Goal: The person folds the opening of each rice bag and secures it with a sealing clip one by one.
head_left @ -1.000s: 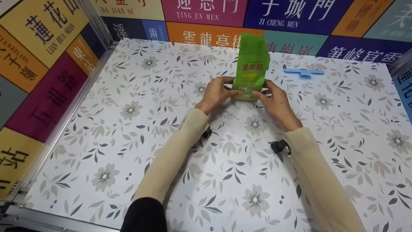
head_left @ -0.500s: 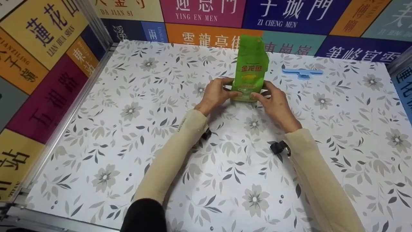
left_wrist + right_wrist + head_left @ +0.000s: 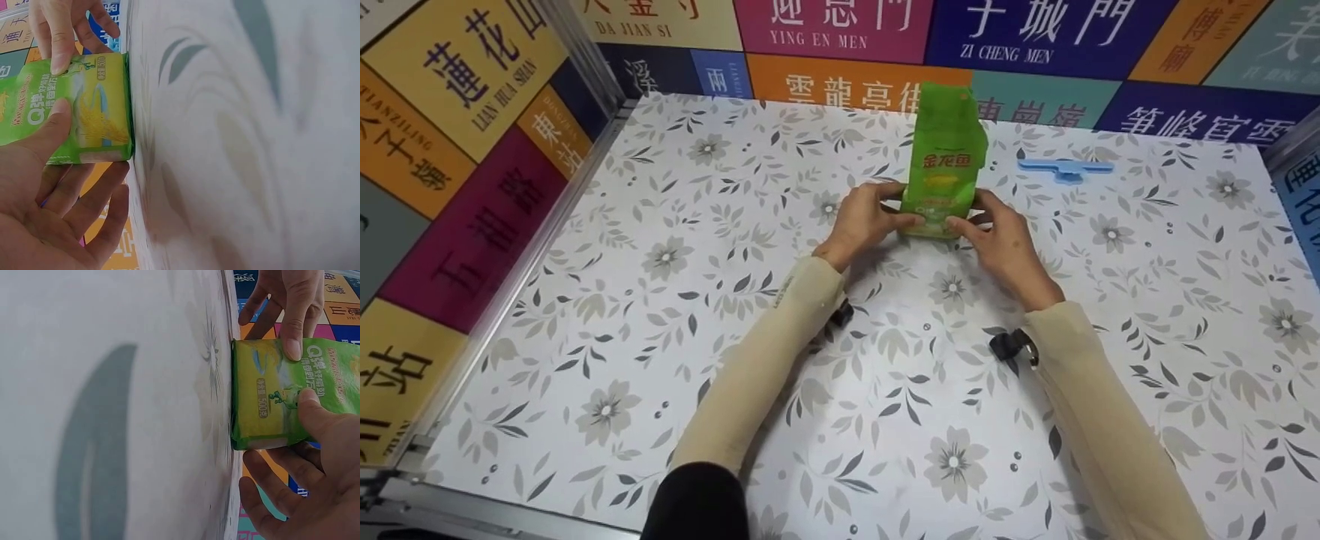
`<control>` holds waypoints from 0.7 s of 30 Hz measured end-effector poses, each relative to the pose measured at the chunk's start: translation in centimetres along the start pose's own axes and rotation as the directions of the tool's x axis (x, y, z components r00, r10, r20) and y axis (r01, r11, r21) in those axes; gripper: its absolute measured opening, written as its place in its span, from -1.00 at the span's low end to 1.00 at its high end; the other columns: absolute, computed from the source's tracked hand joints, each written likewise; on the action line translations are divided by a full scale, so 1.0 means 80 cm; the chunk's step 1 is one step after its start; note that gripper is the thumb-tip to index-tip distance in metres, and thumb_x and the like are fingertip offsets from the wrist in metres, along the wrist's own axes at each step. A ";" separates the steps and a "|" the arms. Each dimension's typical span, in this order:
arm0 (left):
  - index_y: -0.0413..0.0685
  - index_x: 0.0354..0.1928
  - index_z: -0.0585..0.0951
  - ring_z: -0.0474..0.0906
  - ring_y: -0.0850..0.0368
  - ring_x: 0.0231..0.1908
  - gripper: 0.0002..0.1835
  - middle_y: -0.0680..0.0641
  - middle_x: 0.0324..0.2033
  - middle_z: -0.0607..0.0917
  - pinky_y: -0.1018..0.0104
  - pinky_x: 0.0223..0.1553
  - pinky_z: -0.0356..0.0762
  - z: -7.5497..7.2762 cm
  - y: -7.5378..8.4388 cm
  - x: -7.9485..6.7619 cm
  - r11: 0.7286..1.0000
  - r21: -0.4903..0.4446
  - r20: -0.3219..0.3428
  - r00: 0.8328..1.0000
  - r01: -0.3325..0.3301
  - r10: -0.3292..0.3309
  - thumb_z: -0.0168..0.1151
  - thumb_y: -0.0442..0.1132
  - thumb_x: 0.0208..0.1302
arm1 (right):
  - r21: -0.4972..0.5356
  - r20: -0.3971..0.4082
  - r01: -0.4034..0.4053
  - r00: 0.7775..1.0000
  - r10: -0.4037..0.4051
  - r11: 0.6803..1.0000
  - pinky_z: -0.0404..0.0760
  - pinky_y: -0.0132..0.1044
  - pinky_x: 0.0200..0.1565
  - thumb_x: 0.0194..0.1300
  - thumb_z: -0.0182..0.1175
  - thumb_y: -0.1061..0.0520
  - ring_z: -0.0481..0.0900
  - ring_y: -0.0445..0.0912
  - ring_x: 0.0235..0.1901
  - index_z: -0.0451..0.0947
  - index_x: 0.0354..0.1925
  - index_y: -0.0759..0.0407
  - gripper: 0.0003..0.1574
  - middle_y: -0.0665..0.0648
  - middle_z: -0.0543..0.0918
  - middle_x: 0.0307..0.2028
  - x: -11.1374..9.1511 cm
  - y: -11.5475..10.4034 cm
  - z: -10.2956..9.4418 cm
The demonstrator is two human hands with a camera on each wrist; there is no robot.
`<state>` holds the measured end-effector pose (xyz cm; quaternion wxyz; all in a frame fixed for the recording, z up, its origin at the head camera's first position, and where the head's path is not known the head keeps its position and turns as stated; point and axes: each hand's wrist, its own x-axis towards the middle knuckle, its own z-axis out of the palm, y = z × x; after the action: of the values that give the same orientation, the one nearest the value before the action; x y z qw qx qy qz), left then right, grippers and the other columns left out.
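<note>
A green printed food bag (image 3: 945, 161) stands upright on the table in the head view, its top narrow and tall. The left hand (image 3: 862, 217) grips its lower left side, thumb on the front face. On the opposite side the right hand (image 3: 1001, 232) holds the lower right, its thumb also on the front. Both wrist views show the bag's yellow-green lower part, (image 3: 104, 107) in the left one, with its base against the tabletop. Fingertips behind the bag are partly hidden. A light-blue sealing clip (image 3: 1066, 169) lies to the right of the bag, apart from both hands.
A white tabletop (image 3: 607, 322) with grey flowers and leaves spreads around the arms. Colourful panels (image 3: 840, 34) with large lettering rise along the back and left side. A metal frame rail (image 3: 510, 510) borders the table's front left corner.
Both hands keep their hold on the bag, which stays in place. Only a slight shift of the whole head view shows.
</note>
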<state>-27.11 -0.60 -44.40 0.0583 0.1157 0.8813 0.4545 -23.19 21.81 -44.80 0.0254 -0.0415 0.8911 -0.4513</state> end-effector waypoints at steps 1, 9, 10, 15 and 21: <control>0.06 0.28 0.66 0.68 0.14 0.19 -0.43 0.03 0.19 0.76 0.36 0.32 0.53 0.000 0.000 0.000 1.000 -0.002 0.000 1.000 0.002 -0.002 0.56 -0.14 0.20 | 0.002 0.002 -0.004 1.000 0.004 1.000 0.59 0.00 0.23 0.48 0.23 -0.22 0.58 0.07 0.21 0.39 0.44 0.00 -0.29 0.17 0.61 0.30 0.000 0.000 0.000; 0.06 0.28 0.67 0.75 0.14 0.07 -0.45 0.02 0.17 0.78 0.38 0.17 0.64 0.001 0.000 -0.002 1.000 -0.012 -0.002 1.000 0.000 0.000 0.55 -0.17 0.22 | 0.005 0.014 -0.002 1.000 0.002 1.000 0.58 -0.02 0.19 0.47 0.22 -0.27 0.58 0.05 0.20 0.40 0.41 -0.02 -0.29 0.15 0.59 0.31 -0.003 0.000 -0.001; 0.07 0.28 0.67 0.75 0.14 0.06 -0.45 0.02 0.17 0.77 0.38 0.16 0.64 0.001 0.000 -0.002 1.000 -0.011 -0.001 1.000 -0.002 0.002 0.55 -0.18 0.22 | 0.005 0.013 -0.002 1.000 0.002 1.000 0.58 -0.03 0.18 0.47 0.22 -0.27 0.58 0.05 0.20 0.40 0.41 -0.02 -0.29 0.15 0.59 0.31 -0.003 0.000 -0.001; 0.06 0.27 0.67 0.76 0.14 0.03 -0.46 0.01 0.16 0.78 0.39 0.12 0.66 0.001 0.001 -0.005 1.000 -0.030 0.004 1.000 -0.007 0.007 0.54 -0.19 0.23 | 0.002 0.003 0.001 1.000 -0.001 1.000 0.56 -0.05 0.17 0.47 0.23 -0.25 0.58 0.04 0.19 0.39 0.43 -0.02 -0.29 0.15 0.60 0.29 -0.005 0.000 -0.001; 0.04 0.26 0.68 0.78 0.11 0.01 -0.47 -0.02 0.13 0.79 0.39 0.06 0.70 0.002 0.000 -0.007 0.999 -0.034 0.007 1.000 -0.020 0.021 0.54 -0.18 0.24 | 0.000 0.002 -0.001 1.000 0.001 1.000 0.58 -0.05 0.17 0.47 0.24 -0.24 0.58 0.05 0.18 0.37 0.46 -0.01 -0.26 0.17 0.62 0.25 -0.008 0.000 0.000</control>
<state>-26.52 -0.65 -44.48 0.0589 0.1253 0.8719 0.4696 -22.58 21.90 -44.80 0.0265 -0.0415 0.8910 -0.4513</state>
